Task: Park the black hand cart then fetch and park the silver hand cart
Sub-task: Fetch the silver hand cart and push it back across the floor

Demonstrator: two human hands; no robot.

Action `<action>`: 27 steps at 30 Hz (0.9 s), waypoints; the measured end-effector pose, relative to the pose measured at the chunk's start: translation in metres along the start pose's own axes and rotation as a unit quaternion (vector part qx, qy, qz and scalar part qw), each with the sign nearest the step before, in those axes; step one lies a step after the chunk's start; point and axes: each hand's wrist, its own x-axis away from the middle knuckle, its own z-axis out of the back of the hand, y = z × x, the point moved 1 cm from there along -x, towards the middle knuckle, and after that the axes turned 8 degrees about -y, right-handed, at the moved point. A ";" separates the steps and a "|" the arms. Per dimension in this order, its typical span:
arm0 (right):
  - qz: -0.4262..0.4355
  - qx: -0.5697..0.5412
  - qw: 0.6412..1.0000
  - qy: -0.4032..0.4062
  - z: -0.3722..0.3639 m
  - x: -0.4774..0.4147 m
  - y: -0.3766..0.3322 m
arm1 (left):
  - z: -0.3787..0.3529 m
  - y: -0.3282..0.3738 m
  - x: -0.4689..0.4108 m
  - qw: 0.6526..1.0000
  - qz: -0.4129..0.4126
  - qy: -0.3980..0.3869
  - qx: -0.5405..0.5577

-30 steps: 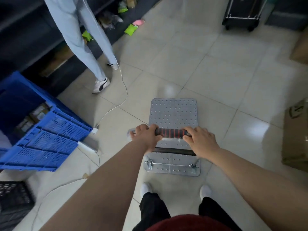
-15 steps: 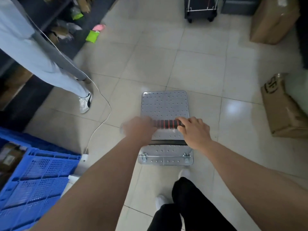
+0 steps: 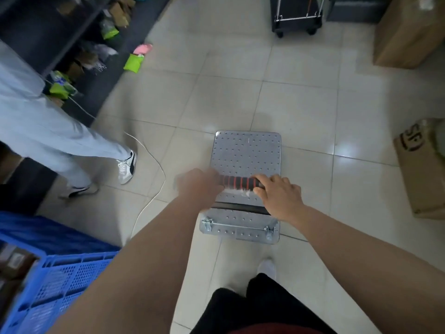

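Observation:
The silver hand cart (image 3: pixel 245 153) has a studded metal deck and stands on the tiled floor just ahead of my feet. Its handle (image 3: pixel 237 183) carries a black and red ribbed grip. My left hand (image 3: pixel 199 186), blurred by motion, grips the handle's left end. My right hand (image 3: pixel 279 191) curls over the right end. The black hand cart (image 3: pixel 297 15) stands at the far end of the floor, top centre, its upper part cut off by the frame.
A person in light trousers (image 3: pixel 55 141) stands at the left, a white cable (image 3: pixel 154 179) trailing on the floor beside them. A blue crate (image 3: pixel 55 283) is at lower left. Cardboard boxes sit at the right (image 3: pixel 423 169) and upper right (image 3: pixel 407 32). Dark shelves (image 3: pixel 79 44) line the left.
The silver cart has rolled forward with both hands on its handle. The black cart and the boxes are closer, and the blue crate has slid back to the lower left.

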 end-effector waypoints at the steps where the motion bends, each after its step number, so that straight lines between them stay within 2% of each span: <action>1: -0.002 -0.003 1.000 -0.008 0.006 -0.008 -0.002 | 0.006 -0.001 -0.008 1.000 0.001 -0.007 -0.001; 7: -0.034 -0.005 0.999 0.027 0.044 -0.066 -0.002 | 0.055 0.009 -0.071 0.999 -0.017 -0.020 -0.027; 16: -0.140 -0.039 0.987 0.071 0.110 -0.155 0.008 | 0.120 0.035 -0.171 0.996 -0.072 -0.039 -0.037; 27: -0.127 -0.107 0.982 0.092 0.193 -0.286 0.032 | 0.200 0.059 -0.299 0.995 -0.087 -0.039 -0.042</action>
